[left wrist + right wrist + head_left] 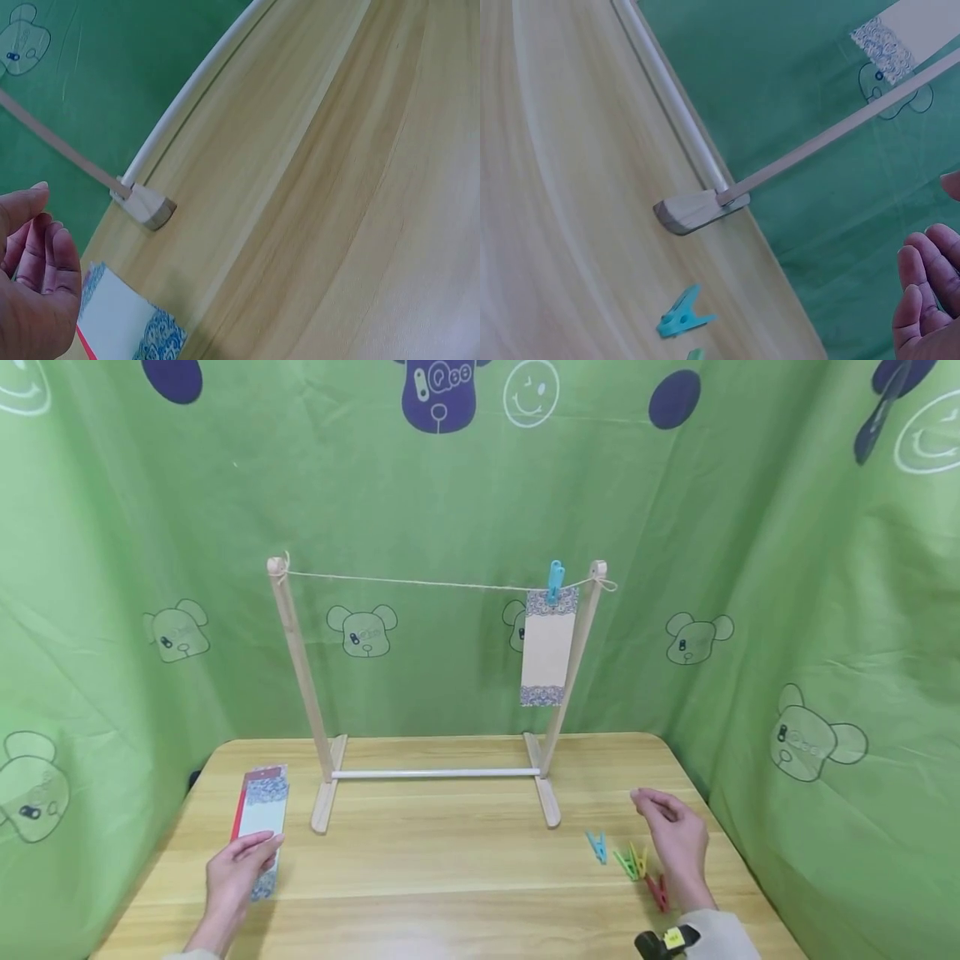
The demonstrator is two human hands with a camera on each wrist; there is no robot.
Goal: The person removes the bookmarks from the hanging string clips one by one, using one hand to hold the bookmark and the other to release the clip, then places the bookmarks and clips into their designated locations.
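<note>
My left hand point(236, 872) hovers over a small pile of patterned paper cards point(264, 817) at the table's left, fingers loosely bent with nothing between them. In the left wrist view the cards point(120, 311) lie below that hand point(37, 300). On the other side, my right hand point(678, 843) is raised above several clothespins, likewise holding nothing: a blue clothespin point(597, 847), a green one point(626, 864), a yellow one point(640, 858) and a red one point(657, 892). Another blue clothespin point(555, 581) fastens a patterned card point(546, 652) to the string point(412, 582) near its right end.
A wooden frame stands at the back of the table point(450, 860), with a left post point(300, 668), a right post point(573, 685) and a white rod point(435, 773) joining its feet. Green printed cloth point(442, 502) surrounds the table on the back and sides.
</note>
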